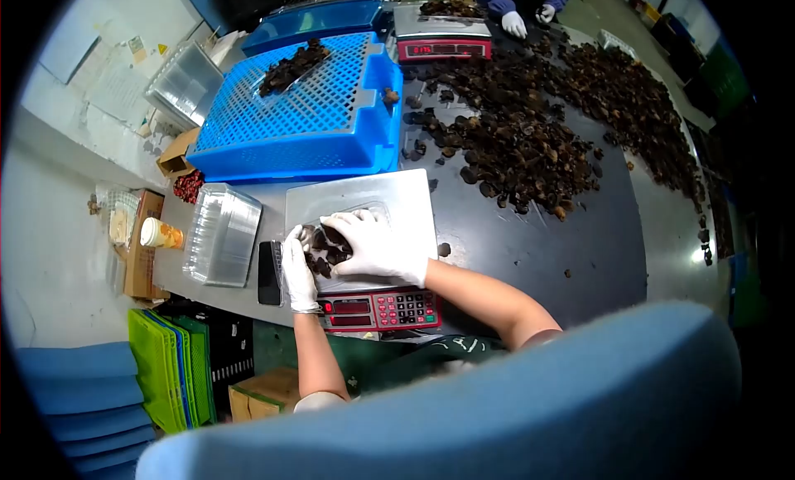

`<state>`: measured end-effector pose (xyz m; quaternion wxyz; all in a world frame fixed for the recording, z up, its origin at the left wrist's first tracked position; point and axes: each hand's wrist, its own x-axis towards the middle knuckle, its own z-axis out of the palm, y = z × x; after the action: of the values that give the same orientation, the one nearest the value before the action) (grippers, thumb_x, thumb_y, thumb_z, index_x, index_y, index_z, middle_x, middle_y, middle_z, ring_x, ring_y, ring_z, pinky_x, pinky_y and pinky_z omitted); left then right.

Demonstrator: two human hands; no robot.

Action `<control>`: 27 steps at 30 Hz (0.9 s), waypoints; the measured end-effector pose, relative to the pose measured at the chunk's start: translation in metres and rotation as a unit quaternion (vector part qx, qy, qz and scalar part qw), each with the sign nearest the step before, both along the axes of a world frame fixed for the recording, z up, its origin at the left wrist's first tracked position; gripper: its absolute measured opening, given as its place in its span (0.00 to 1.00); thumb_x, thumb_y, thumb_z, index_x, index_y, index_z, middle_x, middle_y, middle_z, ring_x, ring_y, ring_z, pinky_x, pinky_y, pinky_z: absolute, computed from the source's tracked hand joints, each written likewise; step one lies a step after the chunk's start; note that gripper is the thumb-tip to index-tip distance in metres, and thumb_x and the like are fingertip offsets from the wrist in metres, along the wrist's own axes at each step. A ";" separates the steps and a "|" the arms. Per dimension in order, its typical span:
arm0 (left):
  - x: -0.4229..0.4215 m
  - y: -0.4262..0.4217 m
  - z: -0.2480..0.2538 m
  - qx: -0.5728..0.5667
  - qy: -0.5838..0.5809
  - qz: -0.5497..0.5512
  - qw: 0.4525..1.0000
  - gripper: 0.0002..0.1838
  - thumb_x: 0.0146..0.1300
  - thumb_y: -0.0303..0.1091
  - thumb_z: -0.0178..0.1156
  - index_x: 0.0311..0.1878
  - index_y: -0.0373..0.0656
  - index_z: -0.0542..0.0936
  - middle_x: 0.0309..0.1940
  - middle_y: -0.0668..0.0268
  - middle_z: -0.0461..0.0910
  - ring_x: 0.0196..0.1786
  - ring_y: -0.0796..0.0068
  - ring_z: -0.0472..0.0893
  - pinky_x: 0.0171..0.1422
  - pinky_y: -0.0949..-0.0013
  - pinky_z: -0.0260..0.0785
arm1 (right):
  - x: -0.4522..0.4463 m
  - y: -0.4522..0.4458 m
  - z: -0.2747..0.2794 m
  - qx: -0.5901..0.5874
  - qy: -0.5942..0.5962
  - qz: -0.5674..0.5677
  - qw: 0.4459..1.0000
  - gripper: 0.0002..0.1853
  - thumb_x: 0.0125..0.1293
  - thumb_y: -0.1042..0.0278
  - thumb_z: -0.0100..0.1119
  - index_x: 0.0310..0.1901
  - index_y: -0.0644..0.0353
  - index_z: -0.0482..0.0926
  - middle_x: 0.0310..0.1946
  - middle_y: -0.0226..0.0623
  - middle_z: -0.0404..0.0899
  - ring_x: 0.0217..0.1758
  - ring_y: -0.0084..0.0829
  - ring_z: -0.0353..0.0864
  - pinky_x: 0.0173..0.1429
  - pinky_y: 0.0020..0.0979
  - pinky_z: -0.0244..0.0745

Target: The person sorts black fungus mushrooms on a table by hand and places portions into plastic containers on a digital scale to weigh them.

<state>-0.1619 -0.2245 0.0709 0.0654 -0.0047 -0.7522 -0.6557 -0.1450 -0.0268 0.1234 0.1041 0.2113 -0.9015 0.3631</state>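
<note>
Both my hands wear white gloves and are over a clear plastic tray (379,211) on the plate of a red digital scale (362,190). Dark, dried mushroom-like pieces (325,250) lie in the tray between the hands. My left hand (297,269) stands along the tray's left side, its fingers stretched out and touching the outer pieces. From the right, my right hand (370,244) curves over the pieces with bent fingers, which partly hide them. A black phone (270,273) lies just left of my left hand.
Loose dark pieces (517,153) spread over the table. A blue perforated crate (290,107) carries another tray of pieces. Clear containers (222,236) and a paper cup (161,234) stand at left. Opposite, a co-worker's gloved hand (513,24) is near a second scale (445,48).
</note>
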 end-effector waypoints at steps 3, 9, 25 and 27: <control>0.001 -0.009 -0.002 0.056 0.005 0.001 0.998 0.26 0.79 0.47 0.43 0.67 0.34 0.69 0.61 0.56 0.74 0.64 0.67 0.73 0.71 0.64 0.62 | 0.001 0.032 0.016 -0.194 -0.086 0.087 0.973 0.33 0.54 0.58 0.68 0.64 0.54 0.72 0.58 0.46 0.74 0.55 0.41 0.76 0.56 0.37 0.73; 0.010 -0.033 0.029 -0.143 0.081 0.100 0.981 0.19 0.77 0.35 0.44 0.62 0.34 0.74 0.58 0.55 0.76 0.62 0.63 0.75 0.70 0.63 0.64 | 0.018 0.130 -0.026 -0.231 -0.164 -0.193 0.939 0.12 0.62 0.68 0.61 0.47 0.61 0.81 0.37 0.39 0.83 0.38 0.29 0.83 0.45 0.29 0.78; 0.010 0.011 0.028 -0.397 0.137 0.010 0.907 0.19 0.74 0.35 0.49 0.65 0.40 0.73 0.62 0.52 0.73 0.67 0.52 0.68 0.74 0.56 0.57 | 0.063 0.147 -0.073 -0.280 -0.104 -0.274 0.914 0.10 0.67 0.72 0.60 0.49 0.62 0.79 0.31 0.35 0.80 0.27 0.23 0.78 0.34 0.26 0.76; 0.006 0.016 0.029 -0.343 0.139 -0.018 0.929 0.18 0.72 0.34 0.50 0.62 0.38 0.74 0.58 0.50 0.74 0.64 0.49 0.71 0.71 0.55 0.60 | 0.056 0.128 -0.028 -0.290 -0.102 -0.214 0.927 0.13 0.67 0.72 0.60 0.52 0.62 0.78 0.32 0.32 0.79 0.27 0.19 0.78 0.33 0.23 0.75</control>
<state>-0.1564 -0.2083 0.0995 0.1516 -0.1319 -0.9144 -0.3515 -0.0890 0.1012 0.0958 0.1438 -0.0643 -0.7861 0.5976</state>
